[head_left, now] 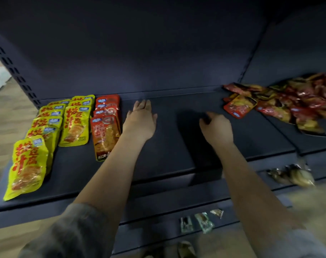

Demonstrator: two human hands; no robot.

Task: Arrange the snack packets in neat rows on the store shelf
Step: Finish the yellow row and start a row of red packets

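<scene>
Yellow snack packets [46,135] lie in two overlapping rows at the left of the dark shelf [167,149]. Beside them runs a row of orange-red packets [105,125]. My left hand [140,118] hovers flat just right of that red row, fingers straight, holding nothing. My right hand [217,127] is over the bare middle of the shelf, fingers loosely curled and empty, pointing toward a loose heap of red packets [281,105] at the right.
The shelf's back panel [158,53] rises behind. A lower shelf holds a few small packets [201,221] and a brownish packet [296,175] at right. A slotted upright [13,67] stands at left, with wooden floor beyond it.
</scene>
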